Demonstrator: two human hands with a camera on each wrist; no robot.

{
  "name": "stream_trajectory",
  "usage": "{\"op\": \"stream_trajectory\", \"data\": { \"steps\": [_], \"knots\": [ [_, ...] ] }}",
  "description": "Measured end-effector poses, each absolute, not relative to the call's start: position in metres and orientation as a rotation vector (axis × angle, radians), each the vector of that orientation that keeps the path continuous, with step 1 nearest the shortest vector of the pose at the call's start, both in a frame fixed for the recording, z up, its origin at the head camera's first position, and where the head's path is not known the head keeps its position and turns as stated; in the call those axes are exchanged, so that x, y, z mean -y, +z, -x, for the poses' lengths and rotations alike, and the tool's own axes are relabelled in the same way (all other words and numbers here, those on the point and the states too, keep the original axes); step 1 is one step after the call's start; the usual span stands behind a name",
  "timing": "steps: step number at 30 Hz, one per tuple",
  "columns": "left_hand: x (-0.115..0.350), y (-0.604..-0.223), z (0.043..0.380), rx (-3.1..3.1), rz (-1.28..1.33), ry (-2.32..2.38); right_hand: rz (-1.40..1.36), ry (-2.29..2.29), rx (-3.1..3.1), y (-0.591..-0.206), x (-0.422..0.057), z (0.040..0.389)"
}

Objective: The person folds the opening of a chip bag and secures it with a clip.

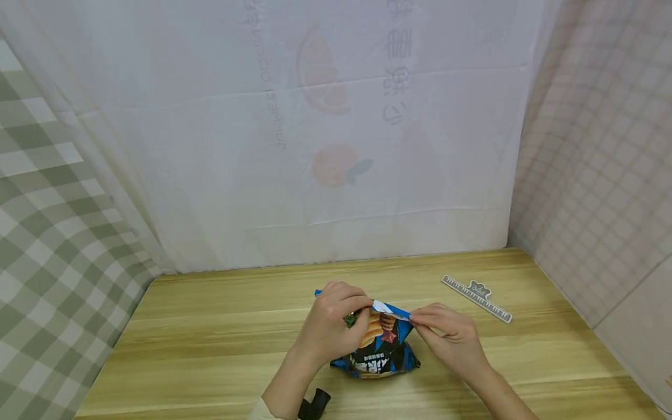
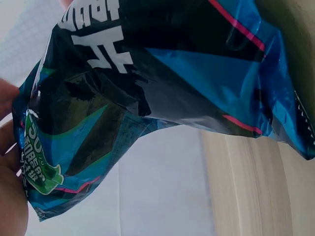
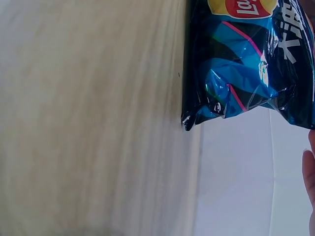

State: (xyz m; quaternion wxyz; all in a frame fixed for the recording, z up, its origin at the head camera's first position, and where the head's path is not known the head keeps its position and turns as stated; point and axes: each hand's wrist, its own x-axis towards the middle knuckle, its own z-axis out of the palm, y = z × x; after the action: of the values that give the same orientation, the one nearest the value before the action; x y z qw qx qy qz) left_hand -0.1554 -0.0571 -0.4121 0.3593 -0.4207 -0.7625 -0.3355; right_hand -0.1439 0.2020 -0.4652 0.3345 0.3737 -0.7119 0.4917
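A black and blue chip bag (image 1: 375,356) stands on the wooden table, its top edge folded over into a narrow strip. My left hand (image 1: 336,324) pinches that strip on its left part, while my right hand (image 1: 451,335) pinches its right end between thumb and fingers. In the left wrist view the bag (image 2: 162,83) fills the upper part, with a few left fingers at the far left edge. The right wrist view has the bag (image 3: 241,59) at upper right and right fingertips (image 3: 309,169) just under its edge.
A grey and white clip (image 1: 478,297) with a piano-key pattern lies on the table (image 1: 220,338) to the right, beyond my right hand. Near my left forearm is a black object (image 1: 317,403), partly hidden. Cloth curtains (image 1: 236,175) enclose the back and sides.
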Motion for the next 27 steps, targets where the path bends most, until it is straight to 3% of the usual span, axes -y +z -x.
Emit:
{"op": "stream_trajectory", "data": {
  "steps": [27],
  "knots": [
    [0.055,-0.405,0.146,2.187,1.011,-0.793,-0.809,1.17,2.125,-0.457,-0.196,0.134]
  ]
}}
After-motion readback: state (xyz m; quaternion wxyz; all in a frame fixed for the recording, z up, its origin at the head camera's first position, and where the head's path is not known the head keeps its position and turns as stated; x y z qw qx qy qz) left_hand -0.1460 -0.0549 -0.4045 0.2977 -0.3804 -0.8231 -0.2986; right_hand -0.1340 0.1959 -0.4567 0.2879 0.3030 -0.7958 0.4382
